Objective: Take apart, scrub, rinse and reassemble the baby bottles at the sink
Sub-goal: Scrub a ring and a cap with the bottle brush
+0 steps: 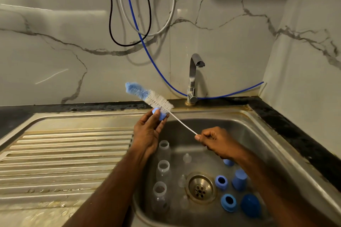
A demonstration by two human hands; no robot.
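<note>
My left hand (pixel 147 131) holds a small blue bottle part (pixel 160 114) at its fingertips above the sink's left rim. My right hand (pixel 215 141) pinches the thin white handle of a bottle brush (pixel 147 96), whose white and blue bristles lie across the blue part and point up to the left. Three clear bottle bodies (pixel 163 170) stand in a row along the left side of the basin. Clear teats (pixel 186 158) lie near the drain (pixel 200 187). Blue collars (pixel 221 182) and blue caps (pixel 239 178) lie to the right of the drain.
The steel sink (pixel 258 134) has a ribbed draining board (pixel 64 153) on its left. A chrome tap (pixel 193 77) stands behind the basin, with no water running. A blue hose (pixel 156 66) and black and white cables hang on the marble wall. Dark counter runs along the right.
</note>
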